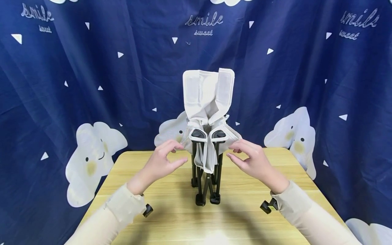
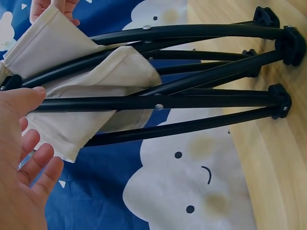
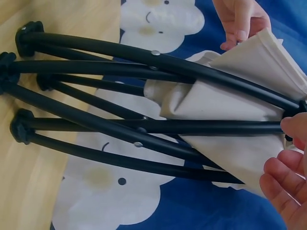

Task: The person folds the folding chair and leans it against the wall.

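A small folding chair [image 1: 208, 92] stands upright and folded, its white fabric gathered above a bundle of black legs [image 1: 220, 170]. Its crossed tubes [image 2: 192, 100] end in black feet planted on the wooden table. On the left, my left hand [image 1: 159, 161] is held beside the fabric with fingers and thumb spread apart. My right hand [image 1: 252, 160] mirrors it on the other side, thumb below the fingers. Both hands' fingertips are close to the loose seat fabric [image 3: 235, 103]; whether they touch it I cannot tell. Neither hand grips anything.
The chair stands on a light wooden table [image 1: 165, 211]. Behind it hangs a dark blue curtain [image 1: 137, 78] printed with white clouds and triangles. Black camera mounts [image 1: 147, 210] stick out from both wrists.
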`<state>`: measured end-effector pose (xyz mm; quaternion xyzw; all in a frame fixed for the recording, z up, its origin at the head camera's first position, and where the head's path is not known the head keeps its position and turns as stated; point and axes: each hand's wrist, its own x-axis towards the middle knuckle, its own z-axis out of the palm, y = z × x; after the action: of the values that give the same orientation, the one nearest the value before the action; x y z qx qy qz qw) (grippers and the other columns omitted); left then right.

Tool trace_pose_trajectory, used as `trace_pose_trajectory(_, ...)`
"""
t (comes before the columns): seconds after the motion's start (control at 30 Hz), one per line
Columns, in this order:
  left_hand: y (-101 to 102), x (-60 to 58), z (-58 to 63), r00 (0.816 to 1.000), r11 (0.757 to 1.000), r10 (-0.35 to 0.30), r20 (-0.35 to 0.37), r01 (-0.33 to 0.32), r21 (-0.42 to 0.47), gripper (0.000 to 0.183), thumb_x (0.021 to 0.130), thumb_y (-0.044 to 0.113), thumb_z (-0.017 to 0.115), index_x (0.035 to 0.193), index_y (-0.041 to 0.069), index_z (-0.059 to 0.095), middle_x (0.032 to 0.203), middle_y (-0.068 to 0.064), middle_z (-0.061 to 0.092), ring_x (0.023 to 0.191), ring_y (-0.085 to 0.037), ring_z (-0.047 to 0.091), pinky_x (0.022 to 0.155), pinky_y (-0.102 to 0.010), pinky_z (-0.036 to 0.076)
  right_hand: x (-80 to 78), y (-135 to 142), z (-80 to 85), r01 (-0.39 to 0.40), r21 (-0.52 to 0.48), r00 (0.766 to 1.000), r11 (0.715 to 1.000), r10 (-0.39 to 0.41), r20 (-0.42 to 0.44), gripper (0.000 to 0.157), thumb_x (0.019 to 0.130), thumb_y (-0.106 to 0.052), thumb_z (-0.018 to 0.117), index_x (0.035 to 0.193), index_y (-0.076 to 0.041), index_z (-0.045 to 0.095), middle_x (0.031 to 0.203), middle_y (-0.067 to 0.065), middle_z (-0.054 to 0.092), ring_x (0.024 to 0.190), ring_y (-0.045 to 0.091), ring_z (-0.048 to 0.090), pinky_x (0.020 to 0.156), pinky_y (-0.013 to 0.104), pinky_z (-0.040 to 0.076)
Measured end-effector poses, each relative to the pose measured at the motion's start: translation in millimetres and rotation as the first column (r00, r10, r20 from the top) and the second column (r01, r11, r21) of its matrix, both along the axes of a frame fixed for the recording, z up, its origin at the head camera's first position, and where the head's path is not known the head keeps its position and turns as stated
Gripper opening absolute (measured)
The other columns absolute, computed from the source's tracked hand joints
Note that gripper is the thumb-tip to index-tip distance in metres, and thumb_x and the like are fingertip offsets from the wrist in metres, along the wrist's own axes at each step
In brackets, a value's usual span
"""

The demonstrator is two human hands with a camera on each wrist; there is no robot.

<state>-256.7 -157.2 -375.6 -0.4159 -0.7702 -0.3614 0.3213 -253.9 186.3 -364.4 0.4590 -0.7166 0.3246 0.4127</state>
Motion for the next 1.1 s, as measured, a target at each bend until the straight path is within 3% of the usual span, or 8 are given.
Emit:
trace_pose_trajectory(0.37, 1, 4.9, -17.7, 0.998, 0.999, 0.025, 0.056, -0.023, -0.032, 0.035, 0.079, 0.004, 0.093, 0.108, 0.006, 0.074, 0.106, -0.006, 0.077, 0.095, -0.02, 0.071, 0.079, -0.035, 0.062, 0.4, 0, -19.5, 0.013, 0.004, 0.999, 1.0, -0.013, 0.033, 0.015, 0.087, 0.0, 0.082, 0.101, -0.004, 0.077, 0.087, 0.007, 0.076, 0.072, 0.023, 0.064, 0.066, 0.031, 0.055)
trace_pose_trajectory(0.53, 2, 3.3, -27.8, 0.998, 0.999, 0.023, 0.063, -0.021, -0.036, 0.036, 0.077, 0.002, 0.093, 0.107, 0.006, 0.074, 0.103, -0.005, 0.077, 0.093, -0.02, 0.071, 0.078, -0.034, 0.062, 2.1, 0, -26.1, 0.021, 0.005, 0.998, 1.0, -0.021, 0.061, 0.021, 0.082, 0.004, 0.083, 0.101, -0.004, 0.077, 0.09, 0.009, 0.078, 0.071, 0.023, 0.065, 0.065, 0.03, 0.056)
trace_pose_trajectory(0.77, 3, 5.1, -40.0, 0.991, 0.998, 0.022, 0.133, -0.015, -0.056, 0.033, 0.08, 0.006, 0.093, 0.107, 0.006, 0.073, 0.107, -0.006, 0.077, 0.097, -0.024, 0.072, 0.08, -0.035, 0.063, 1.8, 0, -34.4, 0.012, 0.01, 0.997, 1.0, -0.012, 0.078, 0.024, 0.08, 0.007, 0.083, 0.1, -0.004, 0.076, 0.09, 0.01, 0.078, 0.071, 0.022, 0.065, 0.064, 0.031, 0.056)
trace_pose_trajectory(1.1, 5, 5.8, -63.6, 0.982, 0.995, 0.04, 0.183, -0.022, -0.096, 0.032, 0.081, 0.008, 0.093, 0.107, 0.008, 0.073, 0.106, -0.004, 0.076, 0.099, -0.02, 0.072, 0.082, -0.032, 0.063, 0.0, 0, -53.3, 0.019, 0.027, 0.995, 0.999, -0.022, 0.094, 0.03, 0.075, 0.009, 0.085, 0.1, -0.005, 0.076, 0.091, 0.007, 0.078, 0.071, 0.022, 0.066, 0.066, 0.024, 0.057)
